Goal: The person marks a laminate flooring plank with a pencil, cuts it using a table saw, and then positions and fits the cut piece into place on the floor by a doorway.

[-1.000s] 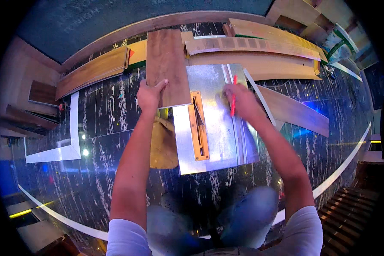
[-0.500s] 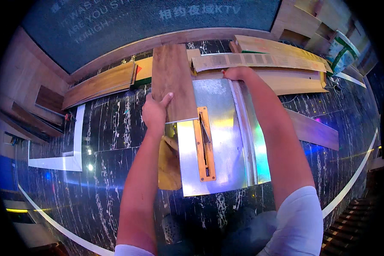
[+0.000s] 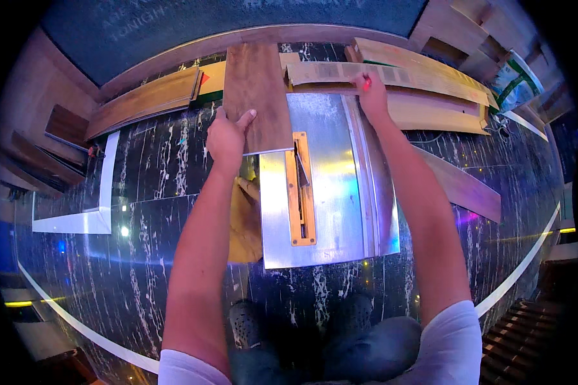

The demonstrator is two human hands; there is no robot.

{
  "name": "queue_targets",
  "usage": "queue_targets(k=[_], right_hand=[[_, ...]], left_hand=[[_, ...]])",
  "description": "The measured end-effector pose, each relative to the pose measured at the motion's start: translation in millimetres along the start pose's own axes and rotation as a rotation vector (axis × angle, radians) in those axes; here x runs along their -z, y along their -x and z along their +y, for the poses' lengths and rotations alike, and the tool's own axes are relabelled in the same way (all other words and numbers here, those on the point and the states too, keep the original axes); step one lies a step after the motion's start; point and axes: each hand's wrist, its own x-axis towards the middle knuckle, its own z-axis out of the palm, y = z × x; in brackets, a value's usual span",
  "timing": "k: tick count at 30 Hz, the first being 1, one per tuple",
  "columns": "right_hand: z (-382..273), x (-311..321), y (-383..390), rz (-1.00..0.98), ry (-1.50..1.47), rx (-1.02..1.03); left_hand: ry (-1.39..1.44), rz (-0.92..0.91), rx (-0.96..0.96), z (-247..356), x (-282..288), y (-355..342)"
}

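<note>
My left hand (image 3: 226,136) grips the left edge of a brown wood-grain plank (image 3: 257,96), its thumb on the top face. The plank's near end lies over the far left part of a shiny metal saw table (image 3: 331,212). Just in front of it, a thin upright blade or splitter (image 3: 302,170) stands in the slot of an orange insert plate (image 3: 295,218). My right hand (image 3: 372,99) is closed above the far end of the long fence rail (image 3: 364,173). A small red spot shows at its fingers; what they hold is hidden.
Flattened cardboard (image 3: 430,106) lies behind the saw to the right. Stacked planks (image 3: 144,102) lie at the far left, and a single plank (image 3: 465,186) on the dark marbled floor at right. A white-and-green bag (image 3: 517,80) stands at the far right.
My right hand has moved from the fence's far end up and to the right. My left hand still holds the plank at about the same place on the saw table. The view has shifted slightly.
</note>
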Motion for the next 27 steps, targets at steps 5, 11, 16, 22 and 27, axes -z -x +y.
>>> queue_targets(k=[5, 11, 16, 22, 27], right_hand=[[-65, 78, 110, 0.033, 0.002, 0.063], [-110, 149, 214, 0.052, -0.086, -0.148], [-112, 148, 244, 0.050, -0.108, -0.222], [-116, 135, 251, 0.034, -0.137, -0.270], [-110, 129, 254, 0.038, -0.122, -0.260]], left_hand=[[0.027, 0.001, -0.044, -5, 16, 3], [-0.022, 0.022, 0.005, 8, 8, 10], [0.007, 0.006, -0.016, 5, 8, 13], [-0.035, 0.007, -0.008, 7, 11, 16], [-0.027, 0.010, -0.023, 6, 10, 16]])
